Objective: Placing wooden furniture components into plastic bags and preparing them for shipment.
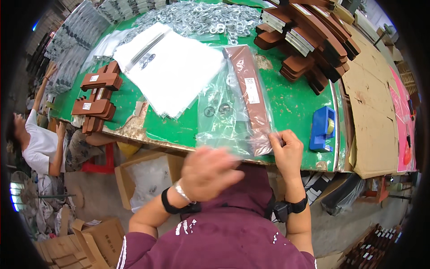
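Note:
A long brown bar-shaped piece [257,114] with a white label lies inside a clear plastic bag [219,127] on the green table in front of me. My right hand [289,148] pinches the bag's near right corner between thumb and fingers, close to the bar's near end. My left hand [208,175] hovers at the bag's near edge, blurred by motion, its fingers stretched out and nothing seen in them. Left of the bag lies a stack of flat white plastic bags [165,74]. To the right stands a blue tape dispenser [322,130].
Stacked brown parts [96,98] lie at the table's left, with more [309,40] at the back right. A heap of metal ring-like pieces [201,20] covers the back. A cardboard sheet [371,98] lies right, an open carton [148,175] below. Another person [40,143] sits at left.

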A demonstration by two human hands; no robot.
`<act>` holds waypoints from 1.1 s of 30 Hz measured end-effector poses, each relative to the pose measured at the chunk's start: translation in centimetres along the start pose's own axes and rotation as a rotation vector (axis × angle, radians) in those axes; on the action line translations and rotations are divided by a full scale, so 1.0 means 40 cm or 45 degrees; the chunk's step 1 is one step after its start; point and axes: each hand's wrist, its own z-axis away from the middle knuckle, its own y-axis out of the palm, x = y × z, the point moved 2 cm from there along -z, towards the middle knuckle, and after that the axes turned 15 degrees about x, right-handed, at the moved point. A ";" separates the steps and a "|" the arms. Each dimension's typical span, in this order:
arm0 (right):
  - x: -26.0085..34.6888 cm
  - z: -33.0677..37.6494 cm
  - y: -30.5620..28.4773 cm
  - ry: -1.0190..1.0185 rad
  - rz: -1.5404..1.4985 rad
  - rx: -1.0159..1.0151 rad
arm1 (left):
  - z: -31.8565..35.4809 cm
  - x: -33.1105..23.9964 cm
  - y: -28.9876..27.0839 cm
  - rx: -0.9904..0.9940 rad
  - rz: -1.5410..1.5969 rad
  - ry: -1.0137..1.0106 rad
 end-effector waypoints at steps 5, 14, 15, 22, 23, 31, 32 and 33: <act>-0.035 -0.001 0.008 -0.167 -0.123 -0.036 | -0.200 0.001 0.146 0.511 0.181 -0.034; -0.112 0.063 -0.013 0.309 -0.988 0.091 | -0.197 0.017 0.194 0.516 0.218 -0.260; -0.102 0.072 -0.020 0.217 -0.646 0.077 | -0.196 0.017 0.193 0.519 0.215 -0.264; -0.070 0.091 0.000 -0.088 -0.269 0.043 | -0.195 0.009 0.187 0.525 0.213 -0.319; -0.073 0.097 0.009 -0.089 -0.270 0.044 | -0.196 0.008 0.187 0.509 0.226 -0.323; -0.086 0.087 0.033 0.243 -0.609 0.012 | -0.191 0.015 0.205 0.418 0.106 -0.217; -0.086 0.078 0.032 0.243 -0.608 0.014 | -0.193 0.015 0.203 0.437 0.084 -0.207; -0.087 0.067 0.029 0.262 -0.660 -0.019 | -0.193 0.014 0.204 0.430 0.081 -0.207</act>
